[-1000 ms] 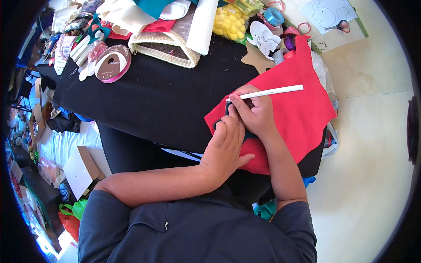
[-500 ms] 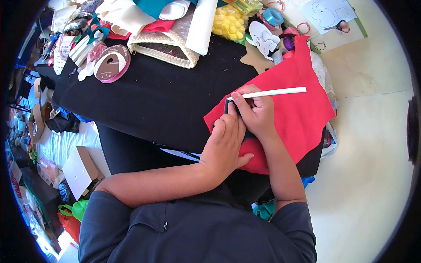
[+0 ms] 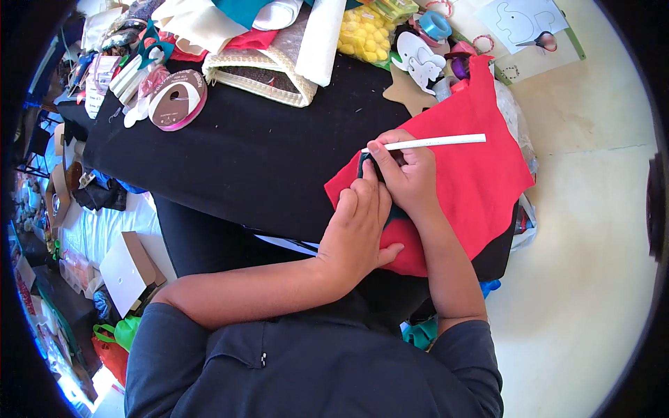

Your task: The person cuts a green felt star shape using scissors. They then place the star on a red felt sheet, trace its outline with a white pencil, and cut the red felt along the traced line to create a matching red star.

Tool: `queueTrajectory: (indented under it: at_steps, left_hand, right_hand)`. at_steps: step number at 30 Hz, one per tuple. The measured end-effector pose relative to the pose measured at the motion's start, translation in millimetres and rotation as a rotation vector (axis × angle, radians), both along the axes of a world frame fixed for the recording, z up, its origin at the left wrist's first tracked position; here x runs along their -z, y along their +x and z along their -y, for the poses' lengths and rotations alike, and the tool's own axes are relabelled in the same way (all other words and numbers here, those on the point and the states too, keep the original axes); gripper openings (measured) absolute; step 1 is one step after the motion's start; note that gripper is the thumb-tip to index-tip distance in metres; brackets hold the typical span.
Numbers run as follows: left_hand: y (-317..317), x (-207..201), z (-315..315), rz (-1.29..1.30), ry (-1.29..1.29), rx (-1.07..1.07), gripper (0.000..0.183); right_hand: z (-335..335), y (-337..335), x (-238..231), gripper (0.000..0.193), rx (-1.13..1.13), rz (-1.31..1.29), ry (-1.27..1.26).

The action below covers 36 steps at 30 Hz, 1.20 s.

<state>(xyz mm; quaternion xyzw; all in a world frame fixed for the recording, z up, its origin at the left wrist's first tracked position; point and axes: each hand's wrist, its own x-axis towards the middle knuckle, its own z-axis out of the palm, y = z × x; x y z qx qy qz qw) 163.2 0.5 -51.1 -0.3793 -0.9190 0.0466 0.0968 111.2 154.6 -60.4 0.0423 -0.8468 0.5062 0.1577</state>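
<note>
A sheet of red felt-like cloth (image 3: 470, 181) lies over the right end of the black-covered table. My left hand (image 3: 357, 223) rests on it with fingers stretched out, pressing down a dark flat piece (image 3: 395, 216) that is mostly hidden beneath both hands. Pinched in my right hand (image 3: 412, 181) is a slim white pencil (image 3: 449, 141), held nearly level. Its tip points left and touches down by the upper edge of the dark piece, just beyond my left fingertips.
Along the far side sit a ribbon spool (image 3: 178, 101), folded fabrics (image 3: 279, 76), a bag of yellow pompoms (image 3: 364, 35), a brown star shape (image 3: 411, 94) and white animal cutouts (image 3: 420, 61). Small scissors (image 3: 545, 42) lie on an elephant drawing (image 3: 519, 21) at the far right.
The pencil tip has moved slightly up along the dark piece's edge, and my right hand has shifted a little with it. My left hand stays in place.
</note>
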Motion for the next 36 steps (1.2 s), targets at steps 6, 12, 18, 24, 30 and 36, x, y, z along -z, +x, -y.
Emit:
queueTrajectory:
  at_steps: [6, 12, 18, 24, 30, 36]
  left_hand:
    - [-2.3, -0.7, -1.2, 0.025, -0.007, -0.001, 0.107]
    - [-5.6, -4.0, -0.7, 0.060, 0.012, 0.010, 0.109]
    - [-8.2, -5.2, -0.8, 0.098, 0.006, 0.012, 0.111]
    - [-10.1, -6.6, 1.7, 0.099, 0.028, 0.023, 0.113]
    - [-12.5, -8.0, 2.1, 0.125, 0.036, 0.036, 0.113]
    - [-14.0, -7.8, 2.2, 0.118, 0.049, 0.035, 0.114]
  right_hand:
    - [2.5, -0.3, -5.7, 0.010, -0.020, 0.022, 0.032]
    - [-0.5, -0.5, -1.5, 0.011, 0.038, 0.007, 0.027]
    - [1.1, 1.5, -0.3, 0.011, 0.034, -0.035, -0.039]
    - [-0.1, -1.0, -0.3, 0.011, 0.003, -0.004, -0.009]
    - [0.2, 0.8, 3.5, 0.011, 0.088, -0.049, -0.044]
    - [1.3, 3.6, -1.6, 0.011, 0.087, -0.053, -0.011]
